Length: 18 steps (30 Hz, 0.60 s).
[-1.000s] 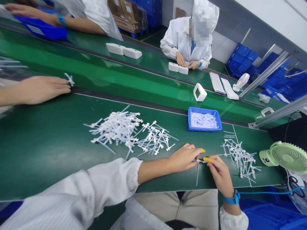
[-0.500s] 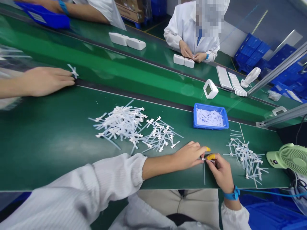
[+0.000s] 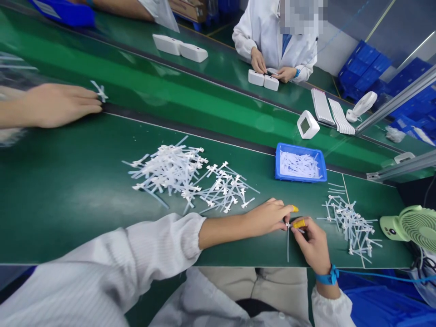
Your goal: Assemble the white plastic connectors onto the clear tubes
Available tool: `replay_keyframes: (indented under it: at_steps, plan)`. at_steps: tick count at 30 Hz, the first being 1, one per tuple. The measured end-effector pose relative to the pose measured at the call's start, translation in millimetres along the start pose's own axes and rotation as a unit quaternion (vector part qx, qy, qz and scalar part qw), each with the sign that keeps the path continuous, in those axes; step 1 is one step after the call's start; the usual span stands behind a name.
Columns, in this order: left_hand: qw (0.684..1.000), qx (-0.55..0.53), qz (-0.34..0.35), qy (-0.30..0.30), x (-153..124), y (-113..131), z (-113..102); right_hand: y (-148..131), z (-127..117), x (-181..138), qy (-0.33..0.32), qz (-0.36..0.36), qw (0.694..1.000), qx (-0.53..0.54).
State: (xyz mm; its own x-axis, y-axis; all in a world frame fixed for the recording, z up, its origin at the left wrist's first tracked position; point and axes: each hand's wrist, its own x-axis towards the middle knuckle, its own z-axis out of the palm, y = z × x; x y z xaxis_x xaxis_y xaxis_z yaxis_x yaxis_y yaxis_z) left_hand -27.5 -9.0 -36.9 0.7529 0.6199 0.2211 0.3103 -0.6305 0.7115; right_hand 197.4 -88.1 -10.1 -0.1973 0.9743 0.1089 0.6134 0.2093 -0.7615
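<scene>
Over the green bench, my left hand (image 3: pixel 269 217) and my right hand (image 3: pixel 314 240) meet fingertip to fingertip. Between them they pinch a small white fitting with thin translucent strips (image 3: pixel 288 247), one strip pointing down toward the bench edge. A yellow finger cover shows on each hand. To the left of my hands lies a big pile of similar white pieces with strips (image 3: pixel 170 170), with a looser group (image 3: pixel 226 188) beside it. More such pieces (image 3: pixel 350 222) lie to the right of my right hand. How the fingers grip the fitting is partly hidden.
Beyond my hands sits a blue tray (image 3: pixel 299 178) of white strips. A green fan (image 3: pixel 391 227) stands at the right end. Past it runs a bright green conveyor carrying a white device (image 3: pixel 308 125). A co-worker's hand (image 3: pixel 57 105) rests at the left; another person (image 3: pixel 272 45) works opposite.
The camera view has shifted slightly. My hands still pinch the same piece in nearly the same place. The white device on the conveyor has moved a little to the right.
</scene>
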Motion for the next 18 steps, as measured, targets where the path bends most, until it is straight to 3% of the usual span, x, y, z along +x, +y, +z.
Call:
replay_keyframes:
  at_steps: [6,18]
  plan:
    - [0.999,-0.035,0.026,-0.023,1,-6,-8,1,0,-2,-0.001,0.02,1.0,-0.002]
    - [0.999,-0.027,0.016,-0.028,0,0,-14,2,1,-3,0.007,0.054,0.998,0.009]
